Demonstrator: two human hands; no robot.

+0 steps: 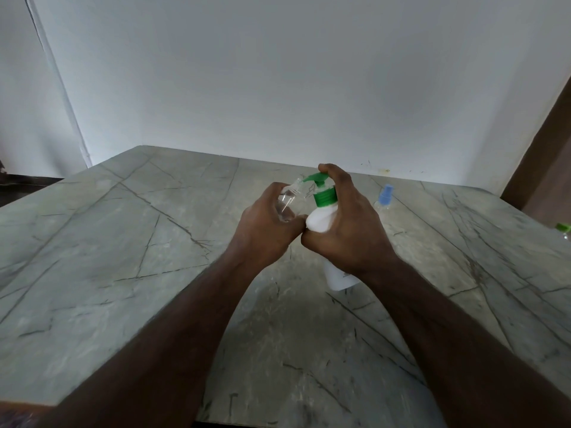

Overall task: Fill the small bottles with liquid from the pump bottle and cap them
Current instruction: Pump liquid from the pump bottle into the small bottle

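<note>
White plastic pump bottle [321, 219] with green collar and green pump head, gripped in the right hand [346, 223] above the grey veined stone table [123, 257], roughly over its middle and nearer the far edge. Long axis leaning, base toward the near edge, top tipped away toward the far edge and slightly left; green nozzle [309, 178] pointing left. Right fingers [332, 171] curled round the body, one of them pressed on top of the pump head. One small clear bottle [289, 200] clasped in the left hand [265, 227], its fingers wrapped round it; long axis slanted, open mouth up and to the right, meeting the tip of the nozzle. Liquid level inside too faint to judge. Both hands touching at the thumbs, both forearms reaching in from the near edge.

Elsewhere on the table: one small bottle with a blue spray cap [385, 197], upright, toward the far right corner, just beyond the right hand. One more bottle with a green cap [563, 230], cut off at the right edge of the table. Count in view: one pump bottle, three small bottles, two of them capped. Plain white wall [247, 72] behind the far edge.
</note>
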